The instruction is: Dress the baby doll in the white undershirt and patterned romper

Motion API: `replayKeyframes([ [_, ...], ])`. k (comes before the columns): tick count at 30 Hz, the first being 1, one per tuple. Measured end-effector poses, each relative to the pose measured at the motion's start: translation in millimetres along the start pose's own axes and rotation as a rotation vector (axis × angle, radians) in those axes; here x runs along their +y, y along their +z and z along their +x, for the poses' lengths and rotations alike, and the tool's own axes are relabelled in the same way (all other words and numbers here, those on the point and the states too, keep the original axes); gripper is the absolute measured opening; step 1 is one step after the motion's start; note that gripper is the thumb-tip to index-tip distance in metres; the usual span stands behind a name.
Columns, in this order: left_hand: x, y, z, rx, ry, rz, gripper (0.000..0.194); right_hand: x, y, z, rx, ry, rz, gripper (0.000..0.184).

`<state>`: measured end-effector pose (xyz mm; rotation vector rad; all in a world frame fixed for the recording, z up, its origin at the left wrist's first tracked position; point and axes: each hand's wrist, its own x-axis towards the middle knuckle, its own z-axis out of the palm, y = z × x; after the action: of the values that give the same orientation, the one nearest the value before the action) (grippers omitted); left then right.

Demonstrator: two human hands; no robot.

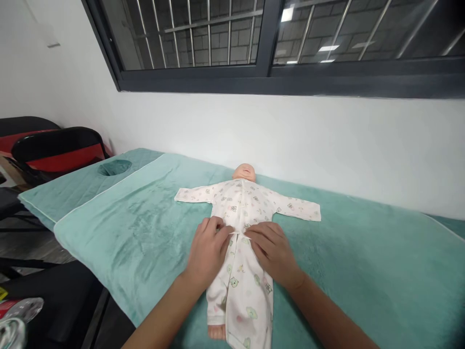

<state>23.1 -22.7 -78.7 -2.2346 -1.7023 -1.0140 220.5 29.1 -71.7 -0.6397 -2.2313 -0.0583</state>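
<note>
A baby doll (pixel 244 171) lies on its back on a teal blanket (pixel 145 228), its arms spread wide. It wears a white printed romper (pixel 242 281). Both my hands rest on the doll's waist. My left hand (pixel 209 247) pinches the romper's front edge with curled fingers. My right hand (pixel 272 251) pinches the opposite edge at the centre seam. One bare doll foot (pixel 217 332) sticks out at the bottom.
The blanket covers a padded table with a face hole (pixel 114 167) at the left end. A white wall and a barred window (pixel 254 39) stand behind. Red and black chairs (pixel 54 145) are at the left. A plastic bottle (pixel 16 317) lies at the lower left.
</note>
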Motion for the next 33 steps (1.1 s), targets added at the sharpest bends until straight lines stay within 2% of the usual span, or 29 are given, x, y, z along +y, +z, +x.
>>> replayKeyframes([
  [3,-1,1.6,-4,0.023,0.028,-0.019,0.019,-1,2,-1,0.017,0.017,-0.009,0.023],
  [6,-3,1.2,-8,-0.008,0.061,-0.038,0.019,-1,3,-2,0.013,0.026,0.034,0.023],
  [9,-4,-0.1,-11,-0.027,0.028,-0.114,0.015,0,3,-3,-0.028,0.061,0.099,0.019],
  [13,-7,2.3,-22,0.016,-0.105,-0.263,0.016,-3,0,-7,-0.079,0.113,0.172,0.017],
  [16,-14,7.2,-33,0.055,-0.268,-0.342,0.027,-7,-2,-12,-0.111,0.152,0.222,0.016],
  [19,-20,11.6,-39,0.047,-0.392,-0.385,0.036,-10,-5,-18,-0.112,0.225,0.264,0.014],
  [23,-23,14.2,-39,-0.002,-0.453,-0.377,0.022,-18,-9,-25,-0.093,0.304,0.315,0.014],
  [28,-12,7.0,-48,0.06,-0.571,-0.442,0.016,-45,-18,-46,-0.069,0.446,0.353,0.019],
  [30,-3,0.6,-65,0.051,-0.591,-0.501,0.02,-62,-19,-66,-0.056,0.464,0.36,0.025],
  [33,14,-6.7,-105,-0.004,-0.505,-0.57,0.03,-91,-13,-107,-0.04,0.435,0.37,0.035],
])
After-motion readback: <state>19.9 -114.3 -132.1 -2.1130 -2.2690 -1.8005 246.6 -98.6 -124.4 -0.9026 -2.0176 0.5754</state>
